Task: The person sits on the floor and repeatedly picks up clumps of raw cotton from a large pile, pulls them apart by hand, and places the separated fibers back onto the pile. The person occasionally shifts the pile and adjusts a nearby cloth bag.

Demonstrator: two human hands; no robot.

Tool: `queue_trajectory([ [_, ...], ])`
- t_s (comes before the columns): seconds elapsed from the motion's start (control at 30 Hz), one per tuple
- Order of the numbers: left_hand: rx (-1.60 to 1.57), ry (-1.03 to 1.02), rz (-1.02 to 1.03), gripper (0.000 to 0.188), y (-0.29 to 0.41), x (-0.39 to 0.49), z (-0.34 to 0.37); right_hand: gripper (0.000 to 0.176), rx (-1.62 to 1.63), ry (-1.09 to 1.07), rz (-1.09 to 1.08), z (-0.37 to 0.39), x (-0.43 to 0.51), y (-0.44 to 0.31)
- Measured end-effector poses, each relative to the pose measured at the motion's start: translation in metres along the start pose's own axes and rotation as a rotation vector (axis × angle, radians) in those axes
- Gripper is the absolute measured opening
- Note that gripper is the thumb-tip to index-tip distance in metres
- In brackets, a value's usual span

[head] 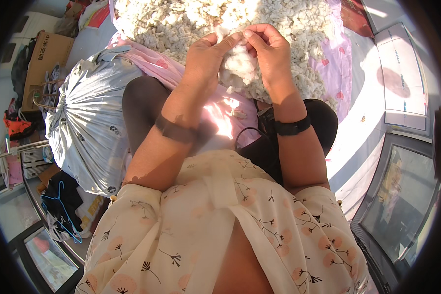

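Note:
Both hands are raised over a wide heap of loose off-white fibre tufts [161, 33], which look like raw wool or cotton. My left hand [207, 55] pinches a white tuft between thumb and fingers. My right hand [270, 49] nearly meets it, thumb and forefinger pinched on the same fibre. A fluffy white clump [239, 66] lies below and between the two hands; whether it hangs from them or rests on the heap, I cannot tell. The heap is spread on a pink cloth with heart prints [325, 68]. Dark bands circle both forearms.
A tied, stuffed light-blue cloth sack [92, 117] stands at my left, by a cardboard box [46, 66]. A blue clothes hanger [58, 198] lies on dark clothing at lower left. White panels [400, 81] and a dark-framed glass pane [400, 198] are at right. My bent knees flank the cloth.

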State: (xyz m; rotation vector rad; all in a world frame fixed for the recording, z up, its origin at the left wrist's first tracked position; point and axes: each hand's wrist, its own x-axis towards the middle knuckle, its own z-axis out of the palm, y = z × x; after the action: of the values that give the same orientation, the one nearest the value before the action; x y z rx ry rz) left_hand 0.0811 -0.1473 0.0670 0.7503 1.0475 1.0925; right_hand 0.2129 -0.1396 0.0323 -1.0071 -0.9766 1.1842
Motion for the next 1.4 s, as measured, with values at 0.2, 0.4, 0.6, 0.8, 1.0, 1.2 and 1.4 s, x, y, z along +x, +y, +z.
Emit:
queue_trajectory([
  [0.2, -0.066, 0.127, -0.032, 0.023, 0.001, -0.002, 0.002, 0.012, 0.365, -0.002, 0.008, -0.007, 0.005, 0.001],
  [0.4, -0.116, 0.173, -0.046, 0.021, 0.002, 0.001, -0.002, 0.01, 0.188, -0.072, -0.152, -0.004, 0.003, -0.001],
  [0.6, -0.003, 0.13, -0.077, 0.014, -0.002, 0.005, -0.008, 0.015, -0.373, -0.043, -0.375, 0.01, 0.0, 0.011],
  [0.8, 0.193, -0.018, -0.045, 0.011, -0.002, 0.007, -0.013, 0.008, -0.33, -0.008, -0.215, 0.0, 0.003, 0.007],
  [1.0, -0.011, -0.001, 0.015, 0.015, -0.006, 0.009, -0.007, 0.007, 0.158, -0.01, 0.026, -0.004, 0.005, 0.0],
  [1.2, 0.169, -0.012, 0.013, 0.021, -0.001, 0.01, -0.013, 0.007, -0.236, -0.037, -0.208, 0.006, 0.003, 0.006],
  [1.4, 0.062, -0.098, 0.053, 0.026, 0.0, 0.006, -0.008, 0.008, -0.04, 0.005, -0.08, 0.003, 0.004, 0.006],
])
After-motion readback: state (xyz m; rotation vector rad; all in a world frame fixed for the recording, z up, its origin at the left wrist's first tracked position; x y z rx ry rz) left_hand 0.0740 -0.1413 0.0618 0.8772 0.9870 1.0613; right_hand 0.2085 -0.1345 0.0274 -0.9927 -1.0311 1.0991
